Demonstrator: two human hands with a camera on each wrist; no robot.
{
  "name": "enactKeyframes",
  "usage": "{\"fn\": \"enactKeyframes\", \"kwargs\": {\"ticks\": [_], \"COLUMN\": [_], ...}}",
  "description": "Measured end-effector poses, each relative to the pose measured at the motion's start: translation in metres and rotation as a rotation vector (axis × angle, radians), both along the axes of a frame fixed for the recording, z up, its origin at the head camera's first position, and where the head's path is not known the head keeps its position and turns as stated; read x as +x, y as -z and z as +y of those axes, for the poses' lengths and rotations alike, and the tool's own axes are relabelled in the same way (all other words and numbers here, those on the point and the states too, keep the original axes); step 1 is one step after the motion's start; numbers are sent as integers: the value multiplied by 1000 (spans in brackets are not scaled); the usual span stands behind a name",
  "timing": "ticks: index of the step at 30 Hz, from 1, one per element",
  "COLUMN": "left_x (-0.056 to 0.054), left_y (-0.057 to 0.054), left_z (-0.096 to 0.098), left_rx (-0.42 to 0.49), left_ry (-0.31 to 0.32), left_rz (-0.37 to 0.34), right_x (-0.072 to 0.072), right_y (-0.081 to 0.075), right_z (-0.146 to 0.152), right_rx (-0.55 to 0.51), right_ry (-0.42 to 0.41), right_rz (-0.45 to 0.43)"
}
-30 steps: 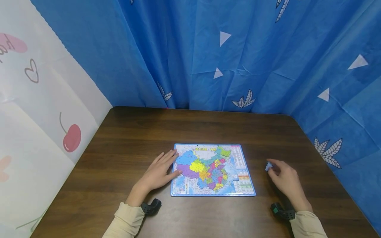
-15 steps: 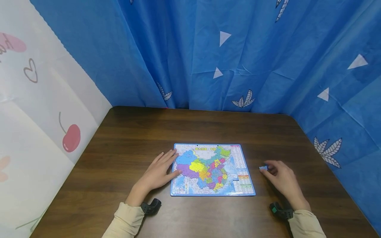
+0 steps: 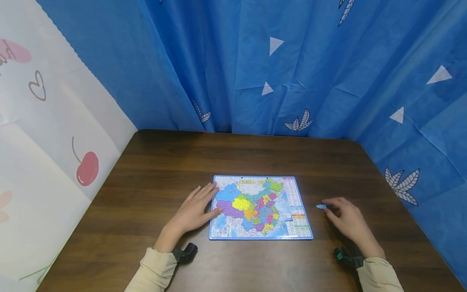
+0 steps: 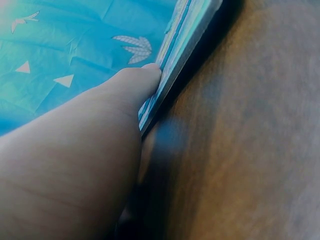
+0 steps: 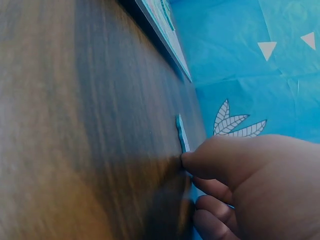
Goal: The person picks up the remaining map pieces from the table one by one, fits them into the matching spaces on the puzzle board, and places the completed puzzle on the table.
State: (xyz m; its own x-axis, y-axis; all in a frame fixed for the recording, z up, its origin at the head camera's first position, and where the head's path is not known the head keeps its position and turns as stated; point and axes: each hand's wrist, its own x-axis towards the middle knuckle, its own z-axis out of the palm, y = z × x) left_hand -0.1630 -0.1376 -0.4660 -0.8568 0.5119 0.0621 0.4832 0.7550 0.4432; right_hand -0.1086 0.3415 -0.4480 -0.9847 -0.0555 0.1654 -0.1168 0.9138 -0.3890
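Note:
A map puzzle board (image 3: 251,207) with a blue rim and many-coloured regions lies flat on the table. My left hand (image 3: 193,209) rests at its left edge, fingers spread, with fingertips and thumb tip on the board. In the left wrist view the thumb (image 4: 142,80) touches the board's edge (image 4: 175,65). To the right of the board, my right hand (image 3: 348,217) pinches a small light-blue puzzle piece (image 3: 321,206) between thumb and index finger. The right wrist view shows the piece (image 5: 183,134) low over or on the wood; the thumb hides its near end.
The brown wooden table (image 3: 175,152) extends around the board. A blue curtain (image 3: 219,81) hangs behind and to the right, and a white printed cloth (image 3: 54,121) stands at the left. Each wrist wears a black camera band.
My right hand has shifted slightly left, and the blue piece has turned and moved left toward the board, now lying flatter. My left hand and the board have stayed in place.

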Motion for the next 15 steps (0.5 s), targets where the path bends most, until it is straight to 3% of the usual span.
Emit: {"fn": "enactKeyframes", "kwargs": {"ticks": [9, 15], "left_x": [0, 0], "left_y": [0, 1], "left_z": [0, 0], "left_rx": [4, 4], "left_ry": [0, -3], "left_rz": [3, -2], "right_x": [-2, -5], "right_y": [1, -1], "right_z": [-5, -7], "right_rx": [28, 33], "right_ry": [33, 69], "right_rz": [5, -48]}}
